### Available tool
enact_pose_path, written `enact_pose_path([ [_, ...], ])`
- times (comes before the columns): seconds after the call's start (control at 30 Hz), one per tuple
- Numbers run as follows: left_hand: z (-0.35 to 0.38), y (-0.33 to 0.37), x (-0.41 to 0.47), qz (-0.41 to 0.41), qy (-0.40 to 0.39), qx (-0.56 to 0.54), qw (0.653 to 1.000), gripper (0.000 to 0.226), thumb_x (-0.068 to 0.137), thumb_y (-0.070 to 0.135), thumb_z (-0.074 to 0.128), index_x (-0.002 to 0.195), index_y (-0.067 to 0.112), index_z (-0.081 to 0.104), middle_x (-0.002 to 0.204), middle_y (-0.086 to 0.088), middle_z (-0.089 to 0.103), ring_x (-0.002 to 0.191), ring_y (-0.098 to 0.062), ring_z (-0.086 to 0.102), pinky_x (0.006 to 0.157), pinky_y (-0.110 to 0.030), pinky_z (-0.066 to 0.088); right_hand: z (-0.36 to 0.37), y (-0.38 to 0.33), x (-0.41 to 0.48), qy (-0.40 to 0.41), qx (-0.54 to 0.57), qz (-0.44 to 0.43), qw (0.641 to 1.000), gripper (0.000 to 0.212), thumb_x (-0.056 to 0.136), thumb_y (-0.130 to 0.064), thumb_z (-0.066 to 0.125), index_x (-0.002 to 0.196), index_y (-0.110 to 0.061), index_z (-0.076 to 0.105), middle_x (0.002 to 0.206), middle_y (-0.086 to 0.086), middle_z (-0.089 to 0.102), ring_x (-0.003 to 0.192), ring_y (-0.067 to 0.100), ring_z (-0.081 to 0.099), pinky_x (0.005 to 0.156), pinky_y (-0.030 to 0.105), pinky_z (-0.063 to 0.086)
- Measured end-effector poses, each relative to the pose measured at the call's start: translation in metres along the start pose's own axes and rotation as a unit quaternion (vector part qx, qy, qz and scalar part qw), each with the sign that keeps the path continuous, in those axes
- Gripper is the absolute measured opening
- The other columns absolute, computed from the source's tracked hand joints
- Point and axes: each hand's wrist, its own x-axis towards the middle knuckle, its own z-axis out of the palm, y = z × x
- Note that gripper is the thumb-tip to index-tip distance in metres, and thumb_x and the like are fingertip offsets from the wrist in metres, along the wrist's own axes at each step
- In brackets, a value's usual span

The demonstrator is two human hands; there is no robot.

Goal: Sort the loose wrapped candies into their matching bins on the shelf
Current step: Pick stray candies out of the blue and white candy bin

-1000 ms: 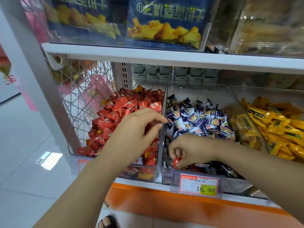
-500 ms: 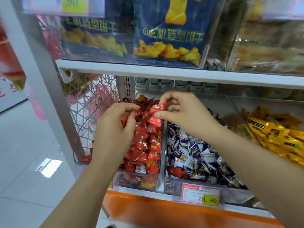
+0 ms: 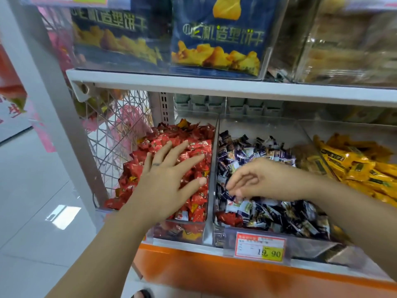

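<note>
Step in hand, by the look of things: clearing strays out of the middle bin (image 3: 257,125) and returning them leftward. On the left, keep the red candies (image 3: 171,138) pressed level in the left bin (image 3: 193,116), to prevent spill over the clear divider (image 3: 213,168); in the middle, go for the stray red candy (image 3: 228,218) lying at the front-left corner among the dark blue candies (image 3: 268,151) — pinch by a wrapper end, lift straight up, avoid dragging neighbours along; then drop well inside the red heap, not on the rim; further right, worth a glance over the yellow candies (image 3: 354,166), though no strays visible there.

Left hand (image 3: 169,181): palm down on the red heap, fingers (image 3: 180,149) straight and spread wide apart, gripping nothing; forearm rising from the lower left. Right hand (image 3: 260,179): over the middle bin, wrist entering from the right, fingers (image 3: 233,187) drooping, loosely curled toward the dark wrappers — tips touching or just above, hard to tell through the blur; nothing seen pinched between them. Below, price tag (image 3: 261,250) on the bin front.
</note>
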Motion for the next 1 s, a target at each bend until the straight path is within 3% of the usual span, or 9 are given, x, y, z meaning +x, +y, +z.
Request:
enact_pose_path([
  [0.07, 0.006, -0.001, 0.002, -0.004, -0.029, 0.041, 0.999, 0.08, 0.066, 0.077, 0.002, 0.141, 0.056, 0.018, 0.157, 0.019, -0.002, 0.145, -0.014, -0.01, 0.115, -0.053, -0.005, 0.009, 0.006, 0.005, -0.076, -0.028, 0.014, 0.997, 0.019, 0.088, -0.017, 0.065, 0.107, -0.022, 0.067, 0.105, -0.001, 0.071, 0.095, 0.01, 0.067, 0.088, 0.032, 0.054],
  [0.17, 0.009, -0.004, 0.008, -0.021, -0.018, 0.041, 0.999, 0.074, 0.073, 0.078, 0.006, 0.142, 0.054, 0.021, 0.158, 0.017, -0.001, 0.146, -0.017, -0.007, 0.114, -0.054, -0.004, 0.022, 0.015, 0.017, -0.12, -0.127, 0.032, 0.984, 0.035, 0.09, -0.013, 0.061, 0.125, -0.016, 0.059, 0.122, 0.0, 0.064, 0.098, 0.003, 0.062, 0.083, 0.016, 0.05],
  [0.3, 0.011, -0.006, 0.016, -0.048, -0.01, 0.041, 0.998, 0.051, 0.092, 0.065, 0.027, 0.141, 0.053, 0.025, 0.159, 0.014, 0.003, 0.146, -0.016, -0.007, 0.115, -0.052, -0.004, 0.027, 0.023, 0.025, -0.123, -0.187, 0.033, 0.974, 0.043, 0.086, -0.011, 0.064, 0.128, -0.018, 0.056, 0.113, -0.006, 0.065, 0.068, -0.012, 0.051, 0.054, -0.001, 0.034],
  [0.53, 0.01, -0.003, 0.015, -0.038, 0.006, 0.022, 0.999, 0.05, 0.092, 0.055, 0.038, 0.141, 0.049, 0.031, 0.158, 0.01, 0.011, 0.146, -0.018, -0.001, 0.116, -0.052, 0.0, 0.032, 0.019, 0.031, -0.12, -0.345, -0.031, 0.931, 0.05, 0.083, -0.021, 0.068, 0.131, -0.026, 0.054, 0.116, -0.004, 0.062, 0.085, 0.004, 0.046, 0.062, 0.017, 0.034],
  [0.6, 0.01, -0.003, 0.013, -0.038, 0.005, 0.024, 0.999, 0.05, 0.092, 0.054, 0.038, 0.141, 0.049, 0.031, 0.158, 0.011, 0.01, 0.146, -0.017, -0.001, 0.116, -0.051, 0.001, 0.035, 0.021, 0.036, -0.109, -0.365, -0.055, 0.923, 0.046, 0.081, -0.02, 0.069, 0.126, -0.026, 0.059, 0.118, -0.003, 0.062, 0.096, 0.012, 0.055, 0.079, 0.024, 0.045],
  [0.67, 0.009, -0.002, 0.011, -0.037, 0.008, 0.01, 0.999, 0.049, 0.092, 0.053, 0.039, 0.141, 0.048, 0.032, 0.158, 0.011, 0.011, 0.146, -0.016, 0.0, 0.116, -0.051, 0.001, 0.04, 0.026, 0.039, -0.098, -0.37, -0.07, 0.921, 0.042, 0.081, -0.017, 0.067, 0.122, -0.024, 0.061, 0.118, 0.0, 0.063, 0.106, 0.019, 0.058, 0.089, 0.036, 0.048],
  [0.73, 0.009, -0.002, 0.01, -0.034, 0.013, 0.0, 0.999, 0.049, 0.092, 0.052, 0.041, 0.14, 0.048, 0.034, 0.158, 0.011, 0.013, 0.145, -0.016, 0.001, 0.116, -0.051, 0.001, 0.041, 0.027, 0.039, -0.092, -0.36, -0.071, 0.926, 0.04, 0.082, -0.013, 0.064, 0.121, -0.021, 0.062, 0.114, 0.002, 0.065, 0.102, 0.02, 0.06, 0.087, 0.037, 0.05],
  [0.9, 0.007, -0.003, 0.008, -0.011, 0.039, -0.017, 0.999, 0.045, 0.093, 0.051, 0.046, 0.137, 0.045, 0.041, 0.156, 0.009, 0.02, 0.145, -0.017, 0.005, 0.116, -0.055, 0.002, 0.034, 0.018, 0.026, -0.067, -0.305, -0.05, 0.949, 0.033, 0.087, -0.009, 0.06, 0.119, -0.016, 0.064, 0.092, -0.005, 0.064, 0.063, -0.002, 0.048, 0.059, 0.011, 0.036],
  [1.0, 0.004, -0.005, 0.008, -0.003, 0.067, -0.022, 0.998, 0.047, 0.09, 0.058, 0.042, 0.134, 0.043, 0.047, 0.153, 0.007, 0.029, 0.144, -0.02, 0.014, 0.114, -0.06, 0.009, 0.016, 0.007, 0.015, 0.001, -0.225, -0.049, 0.973, 0.028, 0.087, -0.01, 0.063, 0.114, -0.017, 0.067, 0.08, -0.019, 0.061, 0.058, -0.016, 0.051, 0.057, 0.003, 0.038],
])
